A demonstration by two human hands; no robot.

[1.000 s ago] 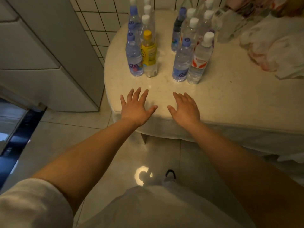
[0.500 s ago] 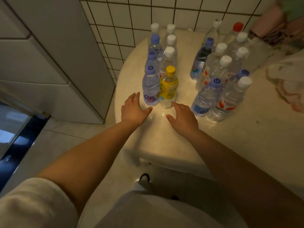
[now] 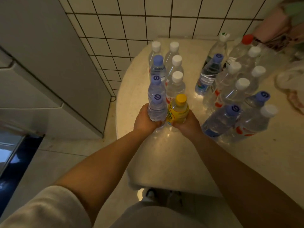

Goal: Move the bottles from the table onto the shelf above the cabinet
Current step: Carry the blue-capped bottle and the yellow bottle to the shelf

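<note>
Left hand (image 3: 143,119) grasps the upright blue-capped bottle (image 3: 157,109), right hand (image 3: 187,123) the upright yellow bottle (image 3: 178,111).

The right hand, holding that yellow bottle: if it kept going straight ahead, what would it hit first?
Probably the white-capped bottle standing just behind the yellow bottle gripped by the right hand, though depth is hard to judge.

Comes to eighteen bottles (image 3: 176,89) on one table (image 3: 164,153): nine with white caps (image 3: 176,59), six with purple caps (image 3: 158,59), and a single one each with a yellow cap (image 3: 181,98), a red cap (image 3: 247,39) and a green-and-white cap (image 3: 223,36). Splits into eight in the left group (image 3: 174,69) and ten in the right group (image 3: 230,89). Adds two hands, the left hand (image 3: 144,120) round one purple-capped bottle (image 3: 157,111), the right hand (image 3: 189,123) round the yellow-capped bottle (image 3: 178,113).
</note>
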